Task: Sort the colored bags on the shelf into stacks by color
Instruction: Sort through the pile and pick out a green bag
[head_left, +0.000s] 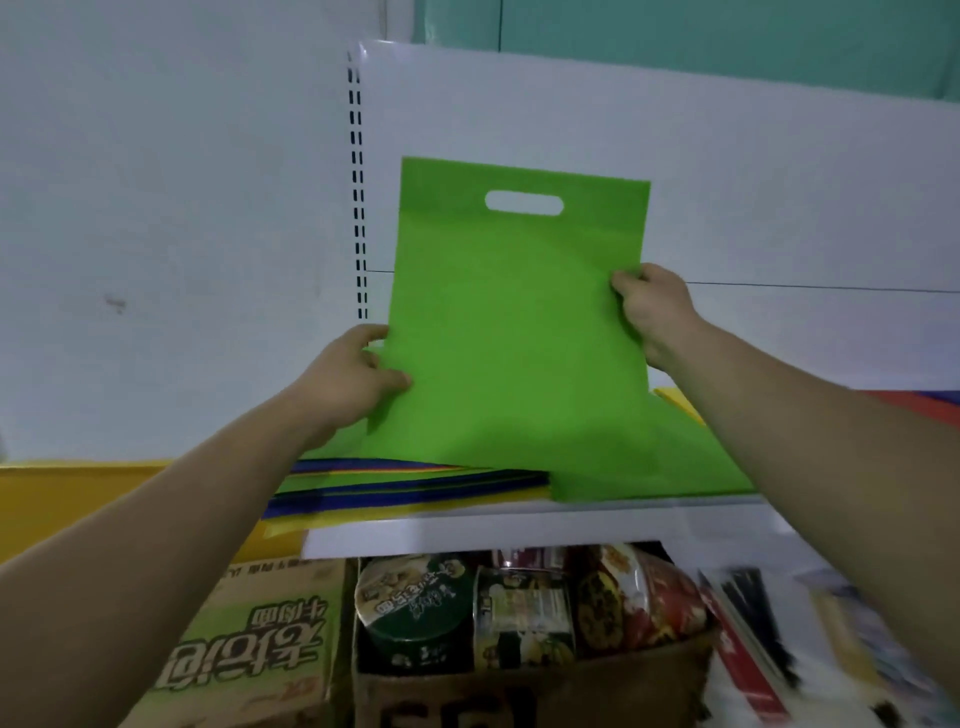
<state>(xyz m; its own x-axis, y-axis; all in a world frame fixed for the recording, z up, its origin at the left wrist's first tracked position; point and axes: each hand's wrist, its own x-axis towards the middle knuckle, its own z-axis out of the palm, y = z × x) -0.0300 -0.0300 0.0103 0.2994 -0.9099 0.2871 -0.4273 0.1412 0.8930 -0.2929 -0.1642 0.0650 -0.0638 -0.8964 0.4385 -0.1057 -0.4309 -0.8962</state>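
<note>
Both hands grip one green bag (514, 322), one at each side edge. Left hand (353, 379): thumb on the front face, fingers curled behind the left edge, low down. Right hand (652, 317): fingers pinching the right edge, higher up. I see the bag held upright and nearly flat to the camera, cut-out handle at the top, in front of the white back panel (727, 156).

The bag's lower part meets the shelf (519, 530). More green fabric (675, 462) lies flat there, reaching toward the right arm; I cannot tell where the held bag ends and the flat one begins.

Just left of that, under the left forearm, sits a mixed pile of bags (405, 491), with blue, yellow and green edges showing at its front. A yellow bag corner (675, 400) shows behind the right forearm. Red and blue fabric (930, 402) lies at the far right edge, partly hidden by the arm.

A slotted upright (357, 182) runs down the left side of the back panel.

Below the shelf, an open cardboard box (519, 680) holds instant noodle cups (415, 613). A green printed carton (249, 639) stands beside it on the left.
</note>
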